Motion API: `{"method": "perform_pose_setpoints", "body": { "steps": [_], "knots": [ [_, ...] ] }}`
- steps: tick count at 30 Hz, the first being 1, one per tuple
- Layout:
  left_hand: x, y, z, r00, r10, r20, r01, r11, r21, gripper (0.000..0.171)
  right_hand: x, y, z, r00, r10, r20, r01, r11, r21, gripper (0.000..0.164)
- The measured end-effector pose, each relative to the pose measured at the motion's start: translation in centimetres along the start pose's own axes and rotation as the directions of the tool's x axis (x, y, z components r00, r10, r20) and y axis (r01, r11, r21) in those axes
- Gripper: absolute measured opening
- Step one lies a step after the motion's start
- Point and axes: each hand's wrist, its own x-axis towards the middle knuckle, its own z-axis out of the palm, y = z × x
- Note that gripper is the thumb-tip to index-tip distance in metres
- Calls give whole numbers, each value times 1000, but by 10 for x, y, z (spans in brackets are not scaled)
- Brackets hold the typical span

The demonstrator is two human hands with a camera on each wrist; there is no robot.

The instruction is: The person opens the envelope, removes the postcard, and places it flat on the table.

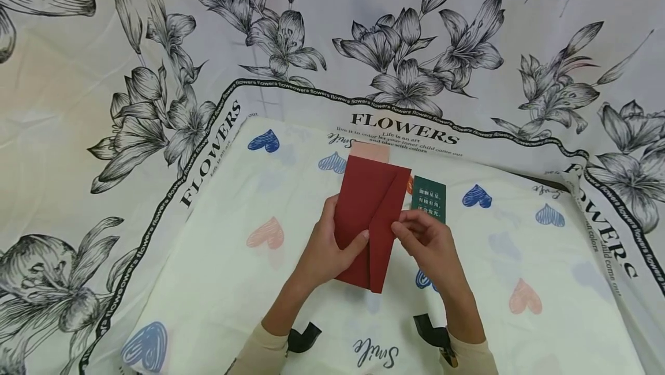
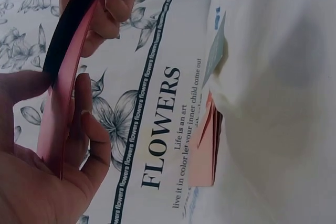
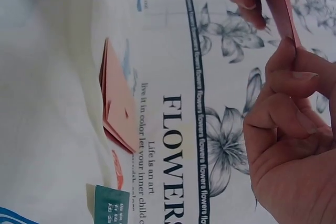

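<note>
The red envelope (image 1: 358, 202) is held clear of the table, above its heart-print cloth (image 1: 208, 271), with the flap (image 1: 391, 207) facing the person. The left hand (image 1: 327, 245) grasps it from the left: the thumb lies on the face next to the flap's slanted edge, and the fingers are behind. The right hand (image 1: 428, 236) has its grip on the opposite long edge, pinching it between thumb and forefinger, so all the holding by the 2 hands goes to this 1 envelope.

Beyond it on the cloth lies a layered pink paper piece (image 3: 119, 98), with a green card (image 1: 429, 195) bearing white characters to its right; neither hand touches them.

The step in hand looks like working at the flap, though whether it is being lifted or pressed flat I cannot tell; nor can I see any contents. The next move probably calls for a steady left grip while the right fingertips follow the flap's edge, gently enough not to crease the paper.
</note>
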Motion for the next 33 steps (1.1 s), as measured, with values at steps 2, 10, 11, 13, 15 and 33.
{"method": "perform_pose_setpoints", "body": {
  "steps": [2,10,11,13,15,33],
  "knots": [
    [0,0,0,1000,5,13,-5,1000,1,83,-1,-2,0,1000,4,-9,-4,1000,6,21],
    [-1,-1,-1,998,58,11,-59,997,56,90,-5,-6,3,1000,11,-16,-10,1000,24,22],
    [-1,-1,-2,998,68,13,-69,996,57,90,-5,-6,4,1000,8,-16,-7,1000,24,21],
    [0,0,-3,996,84,20,-85,995,53,89,-5,-6,4,1000,-5,-13,6,1000,21,21],
    [0,0,-4,996,88,28,-89,995,41,87,-5,-7,4,1000,-14,-12,15,1000,23,21],
    [-6,3,-13,992,-100,-80,98,995,-18,78,-1,-19,34,996,-76,-54,74,996,-44,15]
  ]
}}
